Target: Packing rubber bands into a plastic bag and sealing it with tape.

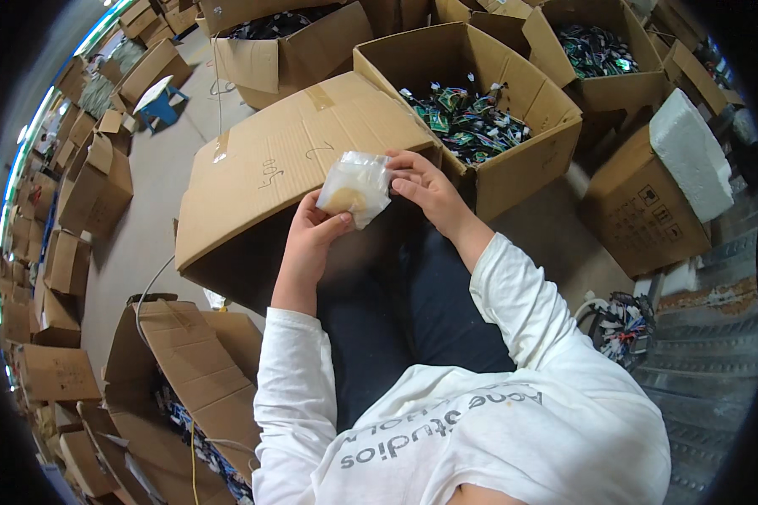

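Between my hands is a stack of small translucent white plastic bags (359, 178), with something round and tan showing through the lower part. My left hand (316, 225) grips the stack's lower left side, thumb on top. At the upper right edge, the bent fingers of my right hand (429, 189) pinch the plastic. Whether they hold one bag or several I cannot tell. Just beyond lies the top of a closed cardboard box (286, 139) with handwritten marks and tape, its near side in shadow by my legs.
Behind the closed box, an open carton (531, 160) holds green circuit boards with wires. Another carton of boards (598, 50) stands farther right. White foam (691, 156) rests on a box at right. A wire bundle (625, 328) lies below it. At lower left, an open carton (198, 362) contains cables. A blue stool (160, 103) stands far left.
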A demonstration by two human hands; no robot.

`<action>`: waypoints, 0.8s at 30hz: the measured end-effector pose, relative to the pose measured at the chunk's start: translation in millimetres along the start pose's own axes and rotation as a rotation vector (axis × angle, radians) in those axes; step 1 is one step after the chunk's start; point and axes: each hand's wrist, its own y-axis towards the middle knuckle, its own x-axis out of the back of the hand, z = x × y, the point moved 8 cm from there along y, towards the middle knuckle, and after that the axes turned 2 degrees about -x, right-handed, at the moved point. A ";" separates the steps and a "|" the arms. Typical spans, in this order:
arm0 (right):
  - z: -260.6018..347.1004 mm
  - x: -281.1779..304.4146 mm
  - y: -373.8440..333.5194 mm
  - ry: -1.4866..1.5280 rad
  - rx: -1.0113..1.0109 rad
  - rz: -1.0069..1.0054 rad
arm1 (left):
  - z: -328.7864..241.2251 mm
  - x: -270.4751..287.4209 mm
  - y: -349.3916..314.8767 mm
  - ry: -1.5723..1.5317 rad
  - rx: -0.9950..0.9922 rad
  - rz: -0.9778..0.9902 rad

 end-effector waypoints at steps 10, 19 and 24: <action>-1.6 -20.5 -6.1 -0.017 -0.074 0.107 | 4.8 -6.2 -2.1 0.083 0.006 0.082; -5.1 -38.4 -10.8 -0.607 -0.014 0.264 | 12.8 -9.2 -3.3 0.308 0.055 0.099; 4.3 -38.5 -11.5 -0.740 0.133 0.268 | 10.0 -14.9 -2.3 0.366 -0.010 0.100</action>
